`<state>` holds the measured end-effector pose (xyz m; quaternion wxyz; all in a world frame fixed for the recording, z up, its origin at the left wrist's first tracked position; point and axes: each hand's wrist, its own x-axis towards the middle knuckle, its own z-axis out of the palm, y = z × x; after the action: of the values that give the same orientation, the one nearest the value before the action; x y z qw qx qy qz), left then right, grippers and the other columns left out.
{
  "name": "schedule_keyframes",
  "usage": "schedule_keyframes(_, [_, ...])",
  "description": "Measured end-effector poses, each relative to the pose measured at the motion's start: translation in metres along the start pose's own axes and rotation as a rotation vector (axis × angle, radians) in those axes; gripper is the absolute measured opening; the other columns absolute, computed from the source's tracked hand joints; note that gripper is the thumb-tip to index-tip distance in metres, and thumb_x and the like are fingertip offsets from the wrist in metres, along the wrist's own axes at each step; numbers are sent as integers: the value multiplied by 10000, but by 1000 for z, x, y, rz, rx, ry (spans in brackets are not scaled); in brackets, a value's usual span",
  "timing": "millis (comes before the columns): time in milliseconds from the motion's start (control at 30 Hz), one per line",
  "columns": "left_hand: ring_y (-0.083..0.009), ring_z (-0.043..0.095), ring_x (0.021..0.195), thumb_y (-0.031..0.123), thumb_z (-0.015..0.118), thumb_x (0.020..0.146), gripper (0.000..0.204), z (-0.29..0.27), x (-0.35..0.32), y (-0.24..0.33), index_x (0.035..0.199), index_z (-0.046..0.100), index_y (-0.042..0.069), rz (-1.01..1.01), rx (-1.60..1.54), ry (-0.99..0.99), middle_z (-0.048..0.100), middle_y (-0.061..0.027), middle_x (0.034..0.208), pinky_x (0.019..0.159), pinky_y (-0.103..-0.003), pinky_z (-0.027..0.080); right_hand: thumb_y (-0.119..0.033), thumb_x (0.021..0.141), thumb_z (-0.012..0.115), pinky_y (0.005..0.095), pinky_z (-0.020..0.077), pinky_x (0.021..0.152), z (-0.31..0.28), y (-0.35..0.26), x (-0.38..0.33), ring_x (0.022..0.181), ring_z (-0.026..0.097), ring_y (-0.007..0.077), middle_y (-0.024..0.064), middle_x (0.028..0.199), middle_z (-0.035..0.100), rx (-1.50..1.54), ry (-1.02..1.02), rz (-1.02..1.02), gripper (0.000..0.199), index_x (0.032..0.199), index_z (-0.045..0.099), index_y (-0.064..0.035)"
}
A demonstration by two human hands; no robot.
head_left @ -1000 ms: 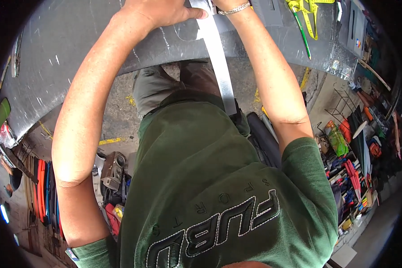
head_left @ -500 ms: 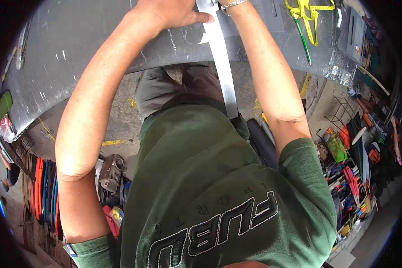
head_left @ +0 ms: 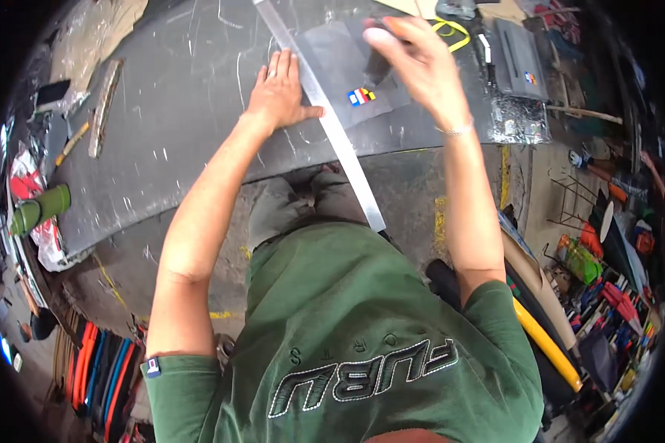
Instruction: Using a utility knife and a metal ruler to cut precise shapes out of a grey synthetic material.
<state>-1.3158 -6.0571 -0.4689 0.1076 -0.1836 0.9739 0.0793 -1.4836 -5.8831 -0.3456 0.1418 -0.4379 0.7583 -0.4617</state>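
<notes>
Left fingers (head_left: 283,65) flat on counter (head_left: 185,96), gripping nothing; thumb (head_left: 312,112) on metal strip (head_left: 341,140) just right of them. Even pressure there should prevent slipping. Gray sheet (head_left: 326,55) past strip, rightward. Right fingers (head_left: 386,43) farther right, blurred: can't tell if gripping.

One metal strip (head_left: 340,144), one bracelet (head_left: 457,131)

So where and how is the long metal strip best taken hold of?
Probably by the near end of the metal strip, from the wearer's side, thumb above and fingers beneath. The strip looks flat and narrow, and that end juts past the edge of the table, clear of the left hand farther up.
</notes>
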Motion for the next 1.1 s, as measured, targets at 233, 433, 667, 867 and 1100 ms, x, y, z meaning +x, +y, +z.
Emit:
schedule_keyframes(233, [-403, 163, 1565, 827, 700, 699, 1360, 4, 6, 0, 1573, 213, -94, 47, -56, 66, 187, -275, 1665, 1253, -542, 206, -128, 990, 677, 361, 626, 836, -50, 30, -105, 982, 707, 272, 132, 1117, 676, 1201, 420, 350, 284, 1235, 574, -27])
schedule_keyframes(433, [-420, 189, 1552, 799, 736, 692, 1343, 3, 2, -8, 1561, 240, -97, 81, -153, 95, 205, -279, 1656, 1237, -564, 230, -11, 880, 628, 408, 577, 800, 32, 27, -206, 995, 674, 270, 103, 1095, 638, 1355, 297, 522, 295, 1165, 572, -61])
schedule_keyframes(667, [-414, 369, 1462, 537, 792, 828, 933, 9, -4, -43, 1430, 417, -70, 309, -344, 288, 373, -236, 1559, 1216, -578, 287, -572, 885, 685, 497, 515, 914, 87, 25, -220, 1023, 672, 400, 221, 965, 725, -692, 33, 660, 550, 993, 754, -37])
schedule_keyframes(867, [-426, 455, 1376, 505, 706, 916, 711, 14, -35, -37, 1310, 528, -59, 210, -147, 335, 542, -239, 1376, 1126, -563, 378, -464, 882, 729, 457, 540, 741, 118, 2, -204, 817, 695, 418, 217, 837, 700, -388, 162, 802, 415, 994, 703, -65])
schedule_keyframes(1100, [-348, 523, 1299, 265, 682, 948, 398, 6, -95, -20, 1281, 639, 51, 380, -157, 149, 577, -161, 1337, 1021, -527, 445, -311, 924, 765, 303, 471, 659, 52, 7, -226, 702, 509, 84, 42, 731, 622, -418, 369, 671, 300, 976, 687, -26])
